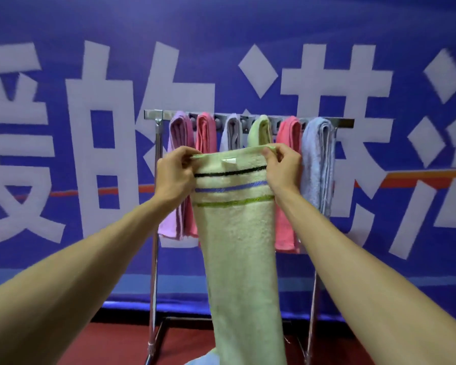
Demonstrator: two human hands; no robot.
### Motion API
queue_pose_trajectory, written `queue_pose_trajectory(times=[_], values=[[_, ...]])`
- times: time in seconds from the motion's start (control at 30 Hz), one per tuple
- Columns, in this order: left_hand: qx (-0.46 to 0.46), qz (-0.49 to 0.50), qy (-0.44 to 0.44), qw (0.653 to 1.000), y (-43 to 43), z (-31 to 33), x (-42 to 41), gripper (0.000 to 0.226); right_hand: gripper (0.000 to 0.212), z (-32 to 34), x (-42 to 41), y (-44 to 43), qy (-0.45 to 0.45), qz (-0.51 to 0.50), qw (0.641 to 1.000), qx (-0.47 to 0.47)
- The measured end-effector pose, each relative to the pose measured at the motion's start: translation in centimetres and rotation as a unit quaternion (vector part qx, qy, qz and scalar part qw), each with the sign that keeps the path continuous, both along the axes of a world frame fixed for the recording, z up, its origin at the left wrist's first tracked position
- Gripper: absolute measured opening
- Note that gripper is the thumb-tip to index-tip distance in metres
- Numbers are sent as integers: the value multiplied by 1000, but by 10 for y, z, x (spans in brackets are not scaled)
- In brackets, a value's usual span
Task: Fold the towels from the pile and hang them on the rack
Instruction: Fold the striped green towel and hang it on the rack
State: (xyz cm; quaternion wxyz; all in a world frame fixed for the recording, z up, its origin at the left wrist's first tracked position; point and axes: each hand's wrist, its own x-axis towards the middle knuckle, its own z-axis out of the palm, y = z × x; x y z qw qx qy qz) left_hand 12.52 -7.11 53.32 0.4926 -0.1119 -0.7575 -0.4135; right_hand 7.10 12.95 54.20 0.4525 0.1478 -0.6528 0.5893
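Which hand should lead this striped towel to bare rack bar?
Probably left: the left hand pinches the green striped towel close below the rack bar's bare left end; the right hand sits before the rightmost pink towel, farther from bare bar.

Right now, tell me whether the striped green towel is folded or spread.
Spread: the striped green towel hangs full length, its top corners pinched by left hand and right hand.

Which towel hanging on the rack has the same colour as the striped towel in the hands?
The pale green towel, fourth from left; the others are purple, pink, grey or blue.
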Motion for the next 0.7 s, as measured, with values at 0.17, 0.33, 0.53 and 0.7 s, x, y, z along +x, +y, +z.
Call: queue_pose_trajectory(times=[0.17, 0.33, 0.53, 0.7], values=[[21, 14, 41, 999, 12, 1, 6, 28, 9, -4, 8, 12, -24, -36, 998, 39], [76, -39, -28, 996, 20, -14, -2, 14, 12, -15, 0, 25, -52, -30, 995, 79], [89, -54, -114, 988, 18, -74, -28, 12, 9, -71, -21, 37, -147, 13, 978, 148], [107, -59, -213, 969, 18, -153, -54, 14, 8, -150, -39, 44, -232, 38, 957, 169]])
